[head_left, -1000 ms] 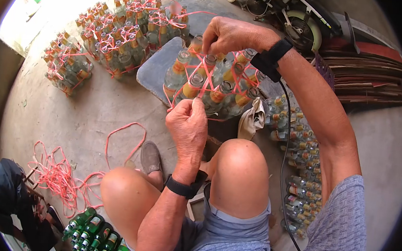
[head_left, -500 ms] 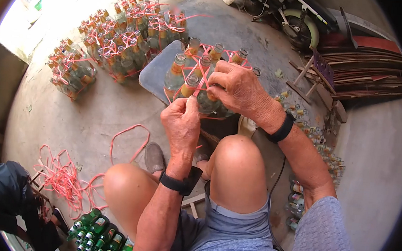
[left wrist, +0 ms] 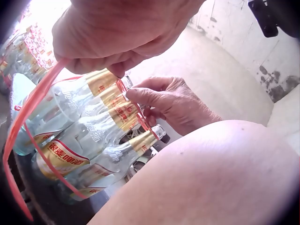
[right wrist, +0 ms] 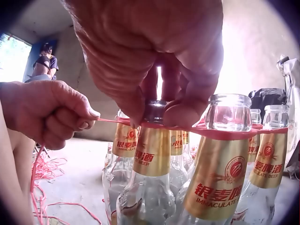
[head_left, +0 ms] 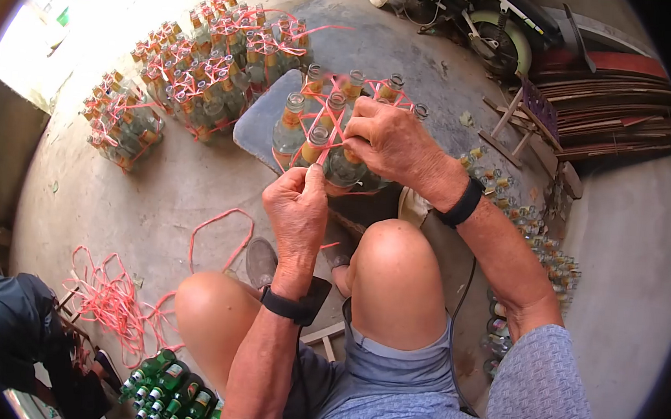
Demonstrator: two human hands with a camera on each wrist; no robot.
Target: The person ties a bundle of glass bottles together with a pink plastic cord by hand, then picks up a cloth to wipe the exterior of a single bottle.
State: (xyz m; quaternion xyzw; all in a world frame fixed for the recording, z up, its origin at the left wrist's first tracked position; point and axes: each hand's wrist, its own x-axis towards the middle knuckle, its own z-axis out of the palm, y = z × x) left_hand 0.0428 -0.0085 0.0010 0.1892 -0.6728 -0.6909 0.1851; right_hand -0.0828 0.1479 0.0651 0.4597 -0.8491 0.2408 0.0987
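Note:
Clear glass bottles (head_left: 288, 131) with gold neck labels stand grouped on a grey board (head_left: 260, 117), pink-red strap (right wrist: 225, 134) running round their necks. The left hand (head_left: 297, 210) pinches the strap between thumb and curled fingers at the near side of the group; in the right wrist view that hand (right wrist: 49, 112) holds it taut. Over the near bottles, the right hand (head_left: 396, 143) has thumb and fingers round one bottle's neck (right wrist: 154, 112), at the strap. From the left hand, a loose length of strap (left wrist: 28, 110) hangs down in the left wrist view.
Strapped bottle bundles (head_left: 196, 80) stand at the upper left. A loose strap pile (head_left: 111, 302) lies on the floor, with green bottles (head_left: 171, 393) below it. More bottles (head_left: 541, 249) are at the right, near a small stool (head_left: 528, 114) and stacked sheets (head_left: 619, 106). Another person (head_left: 14, 334) is lower left.
The right hand has come down from above the far bottles to the near ones, where its fingers surround a neck. The left hand keeps its pinch on the strap, slightly lower left in view.

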